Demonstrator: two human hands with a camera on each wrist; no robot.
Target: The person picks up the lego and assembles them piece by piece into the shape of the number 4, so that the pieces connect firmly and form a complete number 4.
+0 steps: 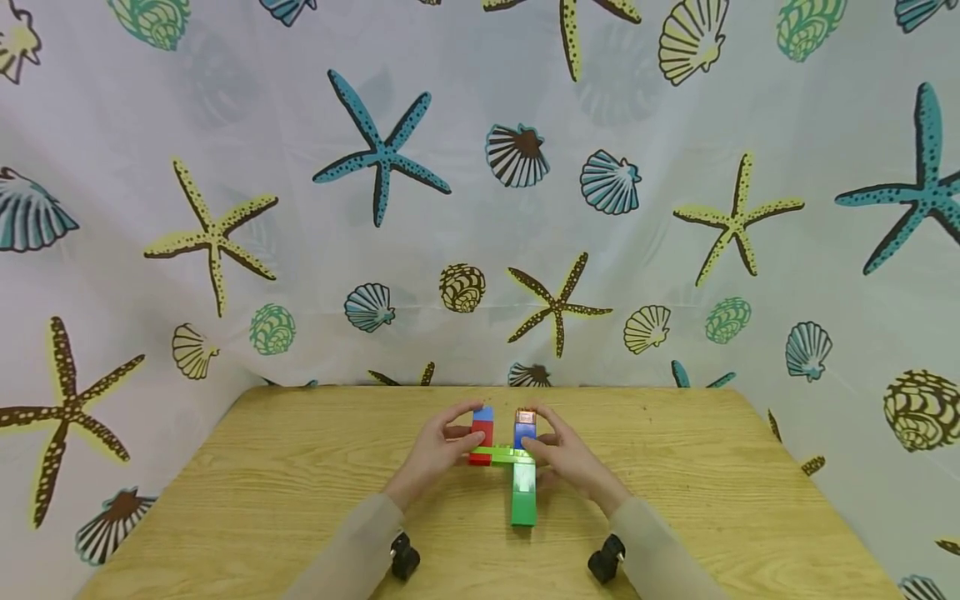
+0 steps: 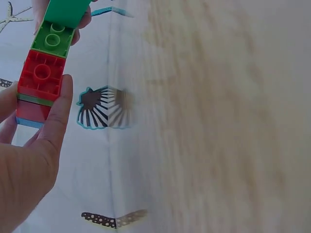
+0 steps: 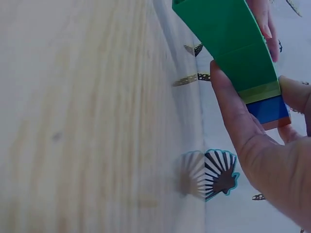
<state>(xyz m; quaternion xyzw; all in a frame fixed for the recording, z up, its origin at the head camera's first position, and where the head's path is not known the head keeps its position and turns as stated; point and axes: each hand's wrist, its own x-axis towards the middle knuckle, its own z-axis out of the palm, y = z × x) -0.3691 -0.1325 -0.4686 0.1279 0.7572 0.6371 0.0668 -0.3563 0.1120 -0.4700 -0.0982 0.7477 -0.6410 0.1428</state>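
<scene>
Both hands hold one joined toy-brick build in the head view. My left hand (image 1: 438, 446) pinches its left stack, made of red bricks (image 1: 482, 430) with a light blue brick (image 1: 483, 413) on top. A lime green brick (image 1: 501, 455) bridges across to the right stack, where a blue brick (image 1: 525, 433) carries an orange-brown brick (image 1: 526, 415). My right hand (image 1: 568, 457) grips that stack between thumb and fingers. A long green brick piece (image 1: 523, 504) extends toward me. Hollow undersides of a red brick (image 2: 42, 73) and a green brick (image 2: 51, 40) show in the left wrist view.
Beneath the hands lies a wooden table (image 1: 300, 500). A pale curtain (image 1: 465, 225) printed with shells and starfish hangs behind it and along both sides. Small black wrist cameras sit at the left cuff (image 1: 405, 557) and the right cuff (image 1: 606, 558).
</scene>
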